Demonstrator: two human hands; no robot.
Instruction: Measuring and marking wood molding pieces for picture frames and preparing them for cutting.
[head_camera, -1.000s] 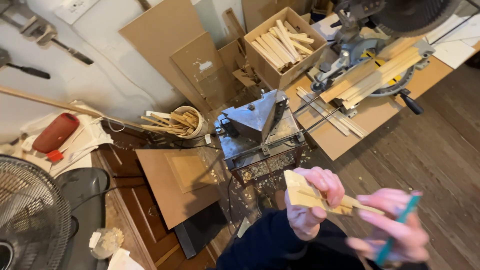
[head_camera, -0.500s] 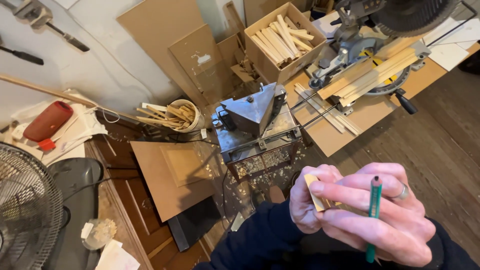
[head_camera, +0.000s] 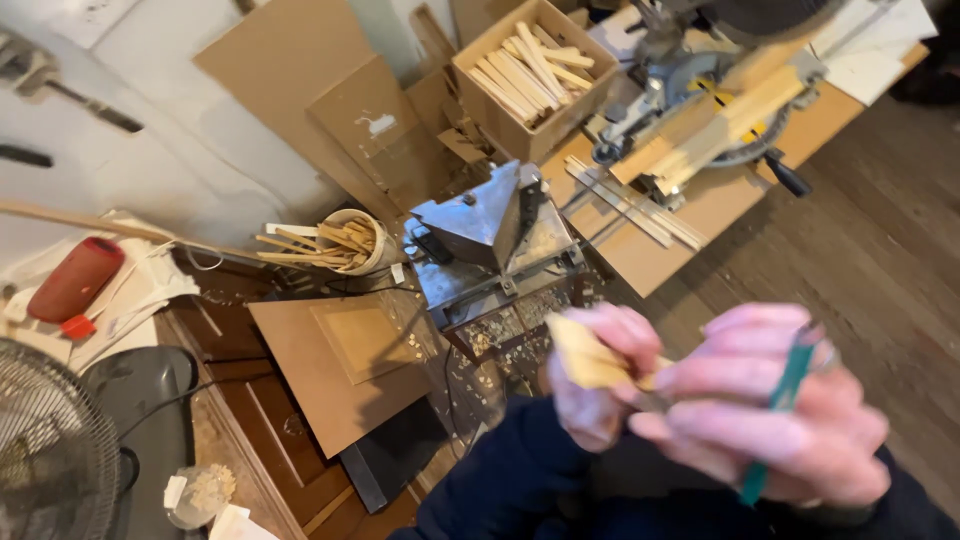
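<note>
My left hand (head_camera: 600, 375) grips a small pale wooden piece (head_camera: 583, 352) close to the camera at the lower middle. My right hand (head_camera: 775, 420) is pressed against the left hand and holds a green pencil (head_camera: 785, 395) that runs upright through its fingers. Both hands are blurred, and dark sleeves cover my arms below them. The far end of the wooden piece is hidden behind my right hand's fingers.
Below stands a metal machine with a pointed hood (head_camera: 490, 225). A miter saw (head_camera: 700, 80) sits on a wooden bench with strips of wood. A cardboard box of wooden sticks (head_camera: 530, 70), a bucket of sticks (head_camera: 345, 240), brown boards (head_camera: 340, 360) and a fan (head_camera: 50, 460) surround them.
My two hands have come together, and the right hand now overlaps the wooden piece. The pencil stands more upright. The view has drifted slightly.
</note>
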